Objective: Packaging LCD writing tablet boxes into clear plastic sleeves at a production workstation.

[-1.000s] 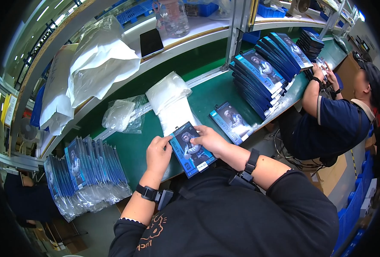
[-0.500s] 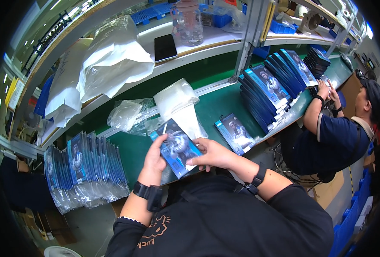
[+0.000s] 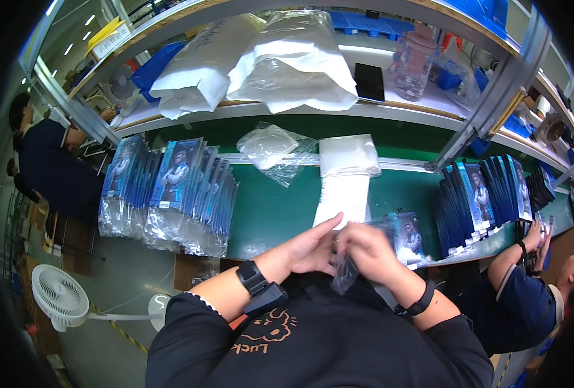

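Note:
My left hand [image 3: 311, 251] is in front of my chest at the bench edge, thumb stretched out and fingers apart; its fingertips are partly hidden by my right hand. Close against it, my right hand [image 3: 369, 253] pinches a crumpled clear plastic bag [image 3: 345, 275], which hangs below the fingers and is blurred. A blue boxed package [image 3: 408, 238] with a printed figure lies on the bench just right of my right hand. Straight ahead of my hands is a pile of flat clear bags [image 3: 344, 194].
Bagged blue packages [image 3: 174, 178] stand in rows at the left; unbagged stacks [image 3: 474, 197] stand at the right. Loose plastic [image 3: 274, 150] lies on the green bench [image 3: 261, 223]. The shelf above carries white sacks [image 3: 293, 71], a phone [image 3: 369, 83] and a jug [image 3: 413, 64]. A co-worker [image 3: 520, 304] sits at right.
The blue package that both hands held is no longer in them. My right hand now has a clear plastic bag. The view has turned to the left.

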A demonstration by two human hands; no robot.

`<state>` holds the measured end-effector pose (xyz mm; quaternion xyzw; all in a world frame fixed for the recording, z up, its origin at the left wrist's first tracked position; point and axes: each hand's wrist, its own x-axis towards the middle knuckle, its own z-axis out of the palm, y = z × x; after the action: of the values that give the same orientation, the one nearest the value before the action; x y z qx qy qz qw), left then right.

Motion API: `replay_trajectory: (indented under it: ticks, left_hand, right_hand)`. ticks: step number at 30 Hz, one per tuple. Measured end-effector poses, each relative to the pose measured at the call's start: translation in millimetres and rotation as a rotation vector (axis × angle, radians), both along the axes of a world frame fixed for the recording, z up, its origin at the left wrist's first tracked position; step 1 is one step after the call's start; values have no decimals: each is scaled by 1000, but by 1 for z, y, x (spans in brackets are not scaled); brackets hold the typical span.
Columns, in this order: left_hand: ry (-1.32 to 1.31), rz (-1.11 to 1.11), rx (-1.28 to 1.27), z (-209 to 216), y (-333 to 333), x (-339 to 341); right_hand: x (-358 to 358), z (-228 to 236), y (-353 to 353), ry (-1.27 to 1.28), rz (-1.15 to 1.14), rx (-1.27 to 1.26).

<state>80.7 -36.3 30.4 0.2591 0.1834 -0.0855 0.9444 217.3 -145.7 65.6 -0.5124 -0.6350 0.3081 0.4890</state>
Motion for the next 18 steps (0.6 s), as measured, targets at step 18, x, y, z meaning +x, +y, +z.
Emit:
replay_trajectory:
  ticks: [18]
  left_hand:
    - [1307, 583, 2564, 45, 117, -176]
  right_hand:
    - [6, 145, -37, 756, 996, 399]
